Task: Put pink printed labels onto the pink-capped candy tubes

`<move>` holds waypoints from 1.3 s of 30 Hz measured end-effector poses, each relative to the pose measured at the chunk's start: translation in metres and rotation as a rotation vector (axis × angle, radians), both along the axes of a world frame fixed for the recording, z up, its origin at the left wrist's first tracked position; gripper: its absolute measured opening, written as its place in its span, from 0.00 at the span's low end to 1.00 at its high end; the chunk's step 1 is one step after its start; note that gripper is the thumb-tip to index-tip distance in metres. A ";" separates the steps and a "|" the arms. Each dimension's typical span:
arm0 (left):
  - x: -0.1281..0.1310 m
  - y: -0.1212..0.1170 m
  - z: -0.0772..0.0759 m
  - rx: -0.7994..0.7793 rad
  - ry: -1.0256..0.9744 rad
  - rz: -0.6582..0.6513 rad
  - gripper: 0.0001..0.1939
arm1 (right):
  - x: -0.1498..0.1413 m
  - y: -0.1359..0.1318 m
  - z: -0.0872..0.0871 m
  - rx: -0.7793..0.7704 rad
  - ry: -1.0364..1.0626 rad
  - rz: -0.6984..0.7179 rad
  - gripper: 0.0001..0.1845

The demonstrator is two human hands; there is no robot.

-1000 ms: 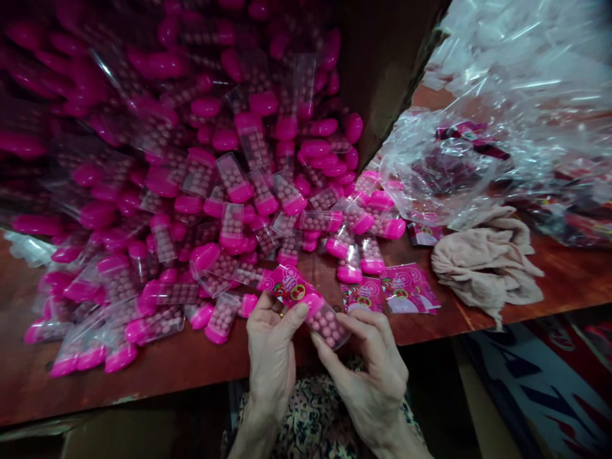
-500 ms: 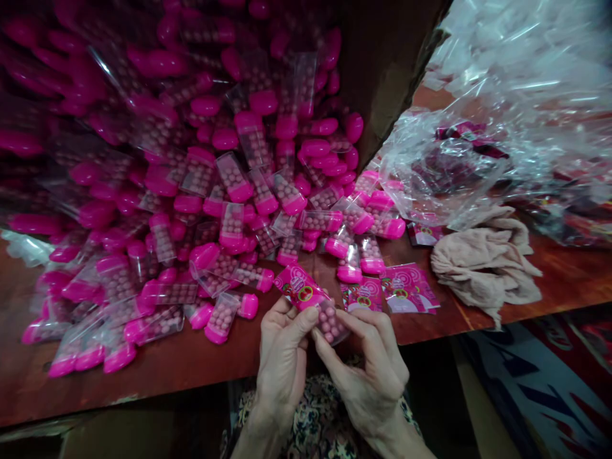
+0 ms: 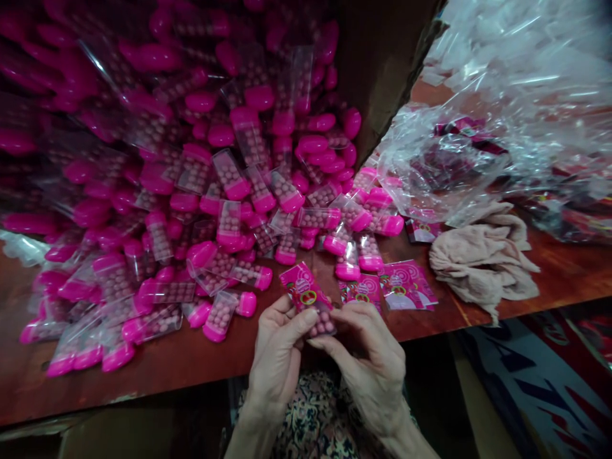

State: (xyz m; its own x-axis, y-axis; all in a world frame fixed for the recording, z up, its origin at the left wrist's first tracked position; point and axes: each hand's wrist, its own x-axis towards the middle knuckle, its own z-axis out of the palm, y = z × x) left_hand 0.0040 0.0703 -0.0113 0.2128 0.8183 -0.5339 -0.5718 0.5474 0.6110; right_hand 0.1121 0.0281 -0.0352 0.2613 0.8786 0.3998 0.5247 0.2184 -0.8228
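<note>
A clear plastic candy container (image 3: 322, 325) with pink balls inside is between my hands at the table's front edge. A printed pink label sleeve (image 3: 305, 287) covers its upper part. My left hand (image 3: 277, 354) is closed on the container, thumb pressed across the front where sleeve and bare plastic meet. My right hand (image 3: 373, 350) pinches the container's lower right end between thumb and fingers. Just beyond lie flat printed labels (image 3: 408, 287) of the same pattern. The back of the container is hidden.
A large heap of pink-capped candy containers (image 3: 229, 223) covers the left and middle of the wooden table (image 3: 191, 363). A cardboard flap (image 3: 382, 70) rises behind it. At right lie a crumpled beige cloth (image 3: 482, 261) and clear plastic bags (image 3: 444, 166), some holding labels.
The container has turned more upright, and the sleeve now covers more of it. My right fingers have shifted slightly left and up along its end. The view has moved slightly.
</note>
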 end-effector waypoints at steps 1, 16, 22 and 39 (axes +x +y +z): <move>0.002 -0.001 0.001 0.001 -0.012 -0.030 0.07 | 0.003 0.000 -0.001 -0.002 -0.004 -0.031 0.13; 0.000 -0.005 0.000 0.024 -0.134 -0.184 0.10 | 0.010 -0.001 -0.005 0.169 -0.032 0.041 0.16; -0.001 -0.005 0.000 0.000 -0.117 -0.159 0.10 | 0.008 0.003 -0.007 0.154 -0.025 0.042 0.14; -0.001 -0.007 -0.003 -0.005 -0.078 -0.158 0.08 | 0.005 -0.001 -0.021 0.146 -0.040 0.024 0.15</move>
State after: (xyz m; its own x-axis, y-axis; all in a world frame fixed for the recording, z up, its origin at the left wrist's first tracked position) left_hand 0.0029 0.0633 -0.0138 0.3799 0.7686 -0.5146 -0.5239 0.6373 0.5651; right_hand 0.1174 0.0273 -0.0564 0.2221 0.8164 0.5331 0.5494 0.3469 -0.7602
